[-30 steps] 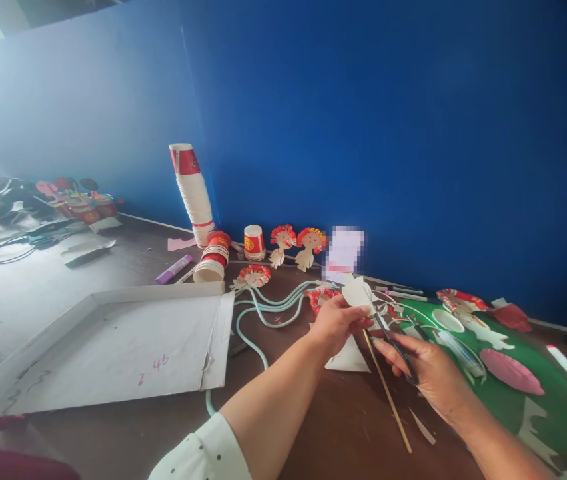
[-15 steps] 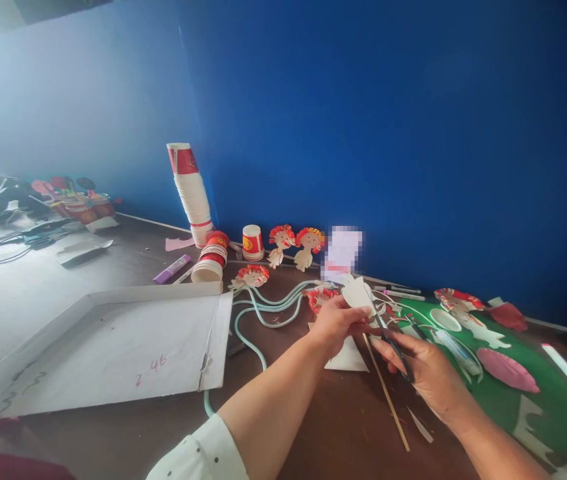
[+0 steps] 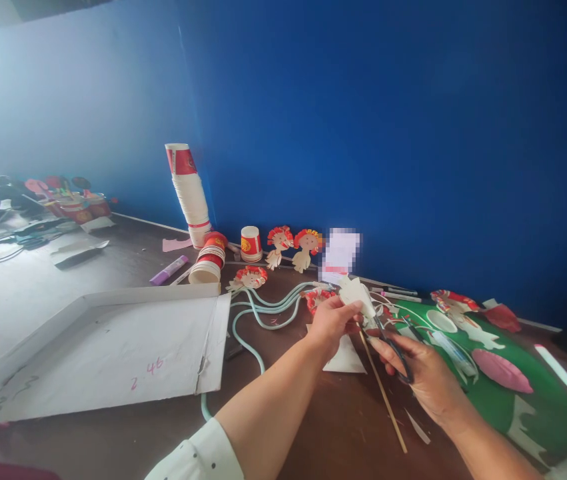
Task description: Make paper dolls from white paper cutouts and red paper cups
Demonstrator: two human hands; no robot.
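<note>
Paper piece (image 3: pixel 356 293) tips round a bit in L hand (image 3: pixel 330 327) vs ½ sec ago; scissors (image 3: pixel 394 347) at its lower R edge.

L hand pinches the piece, thumb on top, above the worktop (image 3: pixel 343 423); R hand (image 3: pixel 428 373) grips scissors by the handles, approx. same spot as before. Blades look to lie less across the paper now, so prob. between snips, edge being re-angled; can't tell if they're biting. Thin stick (image 3: pixel 383 390) slants below, top end near L hand, contact unclear. Strip of scrap (image 3: pixel 417 427) lies just R of it, green mat (image 3: pixel 558 373) further R.
</note>
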